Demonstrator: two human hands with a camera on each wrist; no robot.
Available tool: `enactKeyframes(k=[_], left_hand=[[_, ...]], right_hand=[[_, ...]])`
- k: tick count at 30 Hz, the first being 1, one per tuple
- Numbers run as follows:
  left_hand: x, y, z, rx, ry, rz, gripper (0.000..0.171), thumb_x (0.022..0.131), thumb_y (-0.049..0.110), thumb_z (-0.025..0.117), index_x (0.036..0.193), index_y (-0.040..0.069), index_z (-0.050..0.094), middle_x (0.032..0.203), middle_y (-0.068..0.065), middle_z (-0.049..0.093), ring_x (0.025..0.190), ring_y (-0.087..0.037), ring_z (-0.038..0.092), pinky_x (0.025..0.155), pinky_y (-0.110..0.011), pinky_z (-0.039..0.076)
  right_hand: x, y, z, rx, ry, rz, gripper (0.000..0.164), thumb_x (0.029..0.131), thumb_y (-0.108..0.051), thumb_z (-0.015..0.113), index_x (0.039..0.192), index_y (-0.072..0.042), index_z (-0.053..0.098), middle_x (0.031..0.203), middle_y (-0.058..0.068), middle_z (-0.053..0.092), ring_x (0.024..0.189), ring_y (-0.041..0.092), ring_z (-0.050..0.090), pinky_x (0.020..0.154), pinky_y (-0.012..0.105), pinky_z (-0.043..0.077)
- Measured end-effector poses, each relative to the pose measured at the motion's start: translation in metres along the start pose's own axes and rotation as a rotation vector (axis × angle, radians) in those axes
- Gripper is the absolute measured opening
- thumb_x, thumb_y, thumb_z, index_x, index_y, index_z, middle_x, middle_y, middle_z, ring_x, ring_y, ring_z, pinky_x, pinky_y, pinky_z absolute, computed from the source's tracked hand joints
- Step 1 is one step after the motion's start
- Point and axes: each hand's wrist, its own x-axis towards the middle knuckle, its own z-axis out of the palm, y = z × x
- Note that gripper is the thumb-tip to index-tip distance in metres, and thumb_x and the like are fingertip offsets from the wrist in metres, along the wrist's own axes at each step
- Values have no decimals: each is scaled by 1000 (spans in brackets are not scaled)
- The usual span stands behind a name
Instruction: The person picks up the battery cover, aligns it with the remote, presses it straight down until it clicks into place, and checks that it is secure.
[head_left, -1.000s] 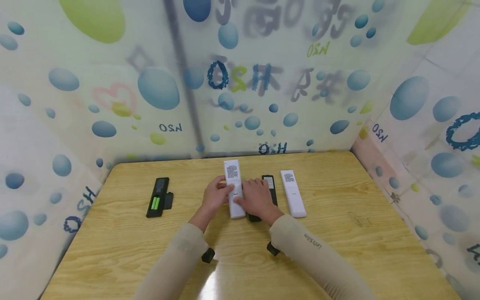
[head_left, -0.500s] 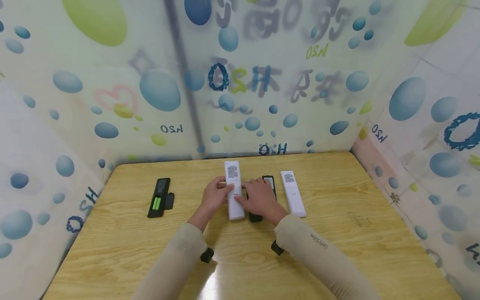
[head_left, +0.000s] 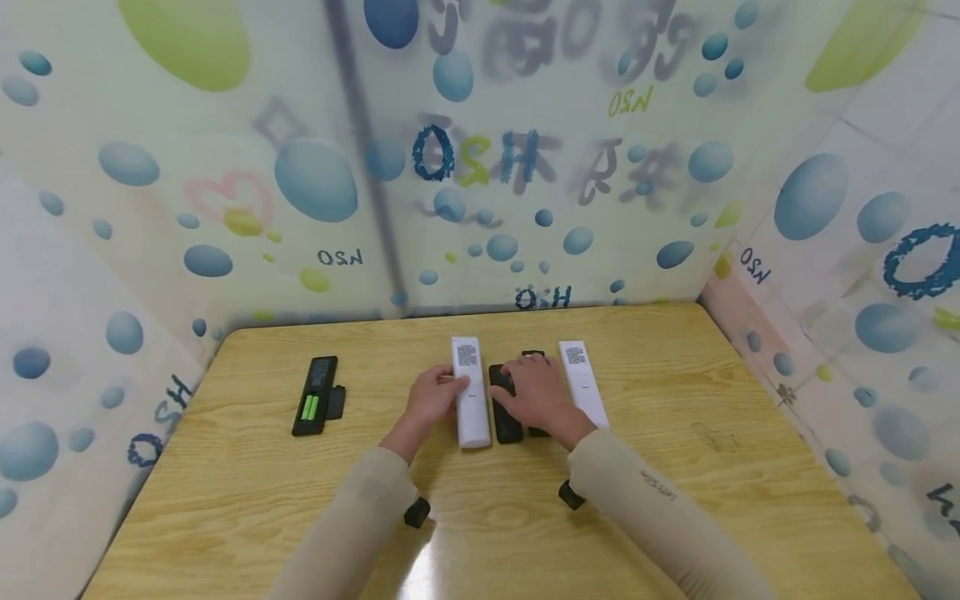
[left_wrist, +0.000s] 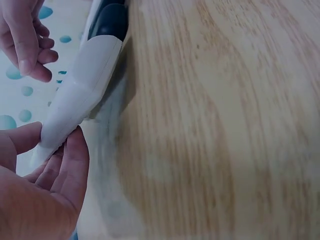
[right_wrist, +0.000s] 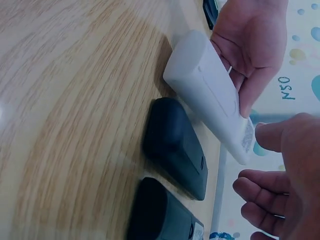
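A white remote control [head_left: 473, 421] lies back side up in my left hand [head_left: 431, 400], which pinches its left edge between thumb and fingers. In the right wrist view, the white remote [right_wrist: 210, 87] is tilted, its near end raised off the wood. My right hand [head_left: 542, 393] hovers with relaxed fingers over two black remotes, holding nothing. One black remote [head_left: 507, 423] lies just right of the white one. The second black remote [right_wrist: 162, 212] is beside it, mostly covered by my right hand in the head view.
Farther right lies another white remote [head_left: 585, 383], back side up. At the left, a black remote [head_left: 321, 377] has its battery bay open with green batteries [head_left: 309, 407] inside, its cover [head_left: 337, 402] alongside. A patterned wall [head_left: 480, 275] borders the wooden table [head_left: 247, 500].
My right hand has let go of the white remote and shifted right, over the black remotes. The white remote, still in my left hand, has come slightly nearer to me.
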Motion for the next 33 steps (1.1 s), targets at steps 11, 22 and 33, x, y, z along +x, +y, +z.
enactKeyframes(k=[11, 22, 33], left_hand=[[10, -9, 6, 75, 0, -46, 46, 95, 33, 63, 133, 7, 57, 113, -13, 67, 88, -18, 66, 67, -28, 57], [9, -8, 9, 125, 62, -53, 45, 93, 32, 66, 130, 6, 61, 110, -12, 70, 82, -16, 68, 65, -29, 59], [5, -4, 8, 236, 105, -68, 43, 93, 32, 66, 127, 8, 63, 108, -11, 69, 80, -18, 68, 58, -27, 57]], right_hand=[[-3, 7, 2, 6, 26, -9, 44, 95, -52, 55, 121, -17, 65, 108, 2, 66, 120, 27, 52, 105, 50, 36], [-2, 9, 6, -13, 13, -1, 46, 95, -55, 52, 122, -19, 65, 112, 1, 66, 120, 25, 52, 105, 48, 36], [-5, 11, 7, -8, 17, -5, 45, 95, -53, 54, 121, -18, 65, 104, 0, 66, 112, 24, 54, 102, 47, 37]])
